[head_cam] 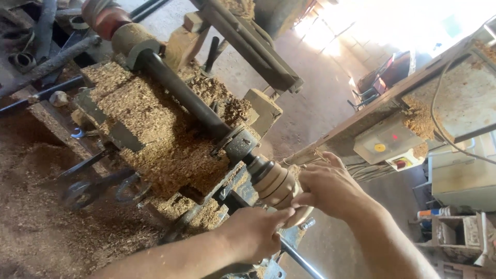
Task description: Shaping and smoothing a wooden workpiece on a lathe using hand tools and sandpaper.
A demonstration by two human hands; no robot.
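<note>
A pale turned wooden piece [276, 182] sits on the end of a dark lathe shaft [181, 93]. My left hand [253, 232] reaches up from below, its fingertips pressed to the near end of the wooden piece. My right hand [330, 188] comes in from the right and its fingers close around the same end. The part of the piece under both hands is hidden.
Wood shavings [155, 134] cover the lathe bed and the floor at left. Metal calipers [98, 188] lie among the shavings. A grey switch box [385, 142] with coloured buttons hangs on a wooden beam at right. A metal frame [248, 41] stands behind the lathe.
</note>
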